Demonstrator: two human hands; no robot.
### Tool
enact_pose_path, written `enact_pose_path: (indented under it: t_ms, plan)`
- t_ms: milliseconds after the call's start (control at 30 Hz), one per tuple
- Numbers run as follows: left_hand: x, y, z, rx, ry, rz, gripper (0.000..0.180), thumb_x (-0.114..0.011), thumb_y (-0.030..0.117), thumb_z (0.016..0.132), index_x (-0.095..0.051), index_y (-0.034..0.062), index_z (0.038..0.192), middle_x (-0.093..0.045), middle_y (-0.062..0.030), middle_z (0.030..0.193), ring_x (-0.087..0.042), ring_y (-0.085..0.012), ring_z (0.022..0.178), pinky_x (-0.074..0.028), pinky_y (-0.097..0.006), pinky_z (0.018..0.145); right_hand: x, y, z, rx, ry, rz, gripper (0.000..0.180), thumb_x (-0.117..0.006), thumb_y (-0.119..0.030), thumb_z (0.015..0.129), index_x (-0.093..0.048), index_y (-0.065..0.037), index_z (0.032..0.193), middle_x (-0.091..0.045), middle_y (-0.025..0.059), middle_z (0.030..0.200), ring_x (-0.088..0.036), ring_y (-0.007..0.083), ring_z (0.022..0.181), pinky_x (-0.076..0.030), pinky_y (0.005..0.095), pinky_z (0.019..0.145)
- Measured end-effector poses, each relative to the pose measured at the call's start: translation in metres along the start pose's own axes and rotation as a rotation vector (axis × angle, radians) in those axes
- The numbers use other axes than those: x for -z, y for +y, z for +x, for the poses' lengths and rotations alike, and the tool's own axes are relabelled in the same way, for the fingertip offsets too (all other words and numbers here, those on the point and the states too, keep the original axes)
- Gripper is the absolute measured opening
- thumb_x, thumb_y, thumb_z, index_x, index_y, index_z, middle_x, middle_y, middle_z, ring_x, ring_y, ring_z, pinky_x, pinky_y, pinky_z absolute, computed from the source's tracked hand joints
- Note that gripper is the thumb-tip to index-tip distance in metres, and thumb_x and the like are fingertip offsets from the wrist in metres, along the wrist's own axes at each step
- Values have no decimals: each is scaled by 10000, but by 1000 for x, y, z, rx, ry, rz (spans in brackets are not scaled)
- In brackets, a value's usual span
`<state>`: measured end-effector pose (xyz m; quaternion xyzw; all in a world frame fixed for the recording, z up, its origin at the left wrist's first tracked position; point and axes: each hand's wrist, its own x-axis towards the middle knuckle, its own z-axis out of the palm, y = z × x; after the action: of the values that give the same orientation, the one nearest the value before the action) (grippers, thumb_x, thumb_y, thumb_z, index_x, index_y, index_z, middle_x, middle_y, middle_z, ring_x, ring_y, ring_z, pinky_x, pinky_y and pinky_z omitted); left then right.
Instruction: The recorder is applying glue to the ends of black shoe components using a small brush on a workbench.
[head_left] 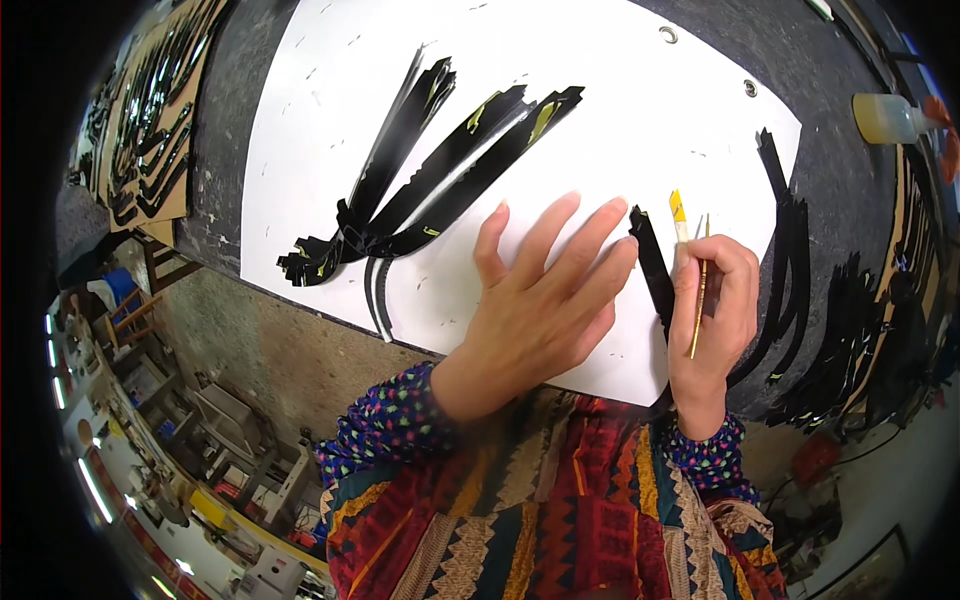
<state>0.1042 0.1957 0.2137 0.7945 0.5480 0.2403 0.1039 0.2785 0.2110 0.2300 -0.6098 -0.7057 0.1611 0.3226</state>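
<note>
My left hand (545, 300) is palm down over a white sheet (600, 90), its fingers spread and holding nothing I can see. Its index fingertip is close beside the upper end of a glossy black strip (652, 258). My right hand (715, 310) is closed around a thin gold-handled fine brush (700, 300). A small tool with a yellow flat tip (677, 206) and a pale lower part also sticks up from its fingers; its exact kind is unclear. The strip's lower part runs behind my right hand. Several glossy black strips with yellowish patches (430, 170) lie fanned out left of my hands.
More black strips (795, 240) lie at the sheet's right edge, with a dark pile (835, 340) beyond. A bottle of yellowish liquid (885, 118) is at the far right. Cardboard with black pieces (150, 130) is at the far left. Metal eyelets (668, 35) pierce the sheet.
</note>
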Motion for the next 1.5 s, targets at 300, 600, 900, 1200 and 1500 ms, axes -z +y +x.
enact_pose_path:
  t_ms: [300,600,900,1200,1500]
  plan:
    - [2,-3,-1,4,8,-38,411,-695,128,818,-612,169,1219,-553,-7,1423,-439,-244,1346,-173,-522,1133,-4,1,0,31,35,-13,178,-650,81,887,-596,18,1044,-604,141,983,-593,277,897,-492,369,766]
    - [3,-5,-3,19,28,-105,394,-699,156,856,-617,138,1241,-546,-20,1404,-440,-236,1344,-185,-550,1122,-7,-2,1,37,44,-54,140,-633,57,912,-584,16,1037,-599,141,994,-589,292,909,-483,391,804]
    - [-4,-11,-3,15,138,-125,315,-716,154,857,-669,124,1167,-590,-26,1289,-518,-213,1256,-219,-518,1113,-14,1,3,51,48,-33,109,-613,29,936,-574,22,1038,-587,140,993,-581,296,936,-477,392,816]
    - [-8,-10,-1,-103,234,-125,234,-721,108,806,-693,95,1038,-595,-38,1039,-581,-194,1046,-293,-529,1043,-16,10,5,57,73,11,100,-612,-1,932,-578,16,1024,-586,141,980,-578,300,925,-473,403,826]
    - [-9,-10,-2,-242,238,-56,266,-712,103,827,-688,97,1092,-607,-34,1016,-600,-190,972,-378,-444,985,-17,17,6,121,122,54,92,-594,-5,935,-579,19,1022,-588,150,956,-581,300,911,-474,405,819]
